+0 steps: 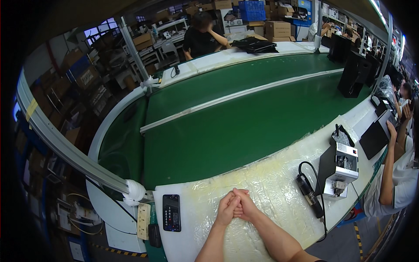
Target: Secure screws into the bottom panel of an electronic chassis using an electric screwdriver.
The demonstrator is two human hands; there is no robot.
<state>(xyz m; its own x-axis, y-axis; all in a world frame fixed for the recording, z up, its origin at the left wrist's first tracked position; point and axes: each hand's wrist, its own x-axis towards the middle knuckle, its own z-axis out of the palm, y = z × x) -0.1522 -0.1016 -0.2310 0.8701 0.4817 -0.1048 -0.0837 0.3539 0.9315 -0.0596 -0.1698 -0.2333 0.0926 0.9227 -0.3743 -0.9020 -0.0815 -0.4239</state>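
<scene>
My left hand (226, 209) and my right hand (247, 205) are clasped together, fingers folded round each other, above the plastic-covered worktop (198, 201). Both are closed, and no object shows between them. To their left lies a dark phone or phone case (171, 213) with printing on it. A black electric screwdriver (309, 195) with a cable lies on the right side of the worktop. Beyond it stands a white metal housing (345, 168) with exposed parts inside, beside a small black tray (342, 135) with small pieces in it.
A green conveyor belt (218, 135) with a metal divider runs beyond the worktop. Black speaker-like boxes (352, 74) stand on it at far right. At right a co-worker's hand (391, 131) touches a black panel (374, 139). Another person (203, 37) sits across. A power strip (143, 221) lies left.
</scene>
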